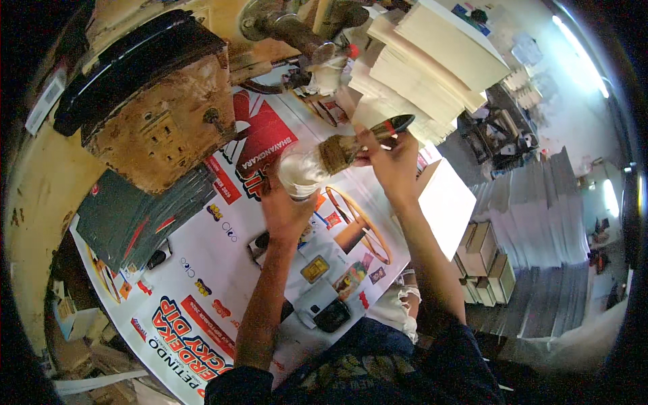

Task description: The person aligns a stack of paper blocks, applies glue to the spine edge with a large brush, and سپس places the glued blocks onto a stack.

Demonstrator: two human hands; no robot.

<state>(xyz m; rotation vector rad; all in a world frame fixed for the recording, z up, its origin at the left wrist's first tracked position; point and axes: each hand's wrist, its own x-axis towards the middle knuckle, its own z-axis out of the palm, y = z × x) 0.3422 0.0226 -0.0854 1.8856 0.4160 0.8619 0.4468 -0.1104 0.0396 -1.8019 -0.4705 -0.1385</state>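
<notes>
My left hand [289, 210] is wrapped round a small white tub [302, 177], held tilted above the table. Thick white stuff, like glue, smears its mouth. In my right hand [393, 165] is a wide paintbrush [336, 154], gripped near the base of its dark handle. The brown bristles point left, at the tub's mouth; I cannot tell whether the tips are inside it. Below both hands lies a printed banner [223, 260] covering the table. A tall stack of cream paper blocks [432, 64] stands just beyond my right hand.
At the far left stands a worn brown metal machine [165, 125] with a black curved top. Dark grey sheets [138, 216] lie stacked before it. A white board [445, 202] sits at the table's right edge. Beyond are book blocks [482, 263] and tall sheet piles [540, 209].
</notes>
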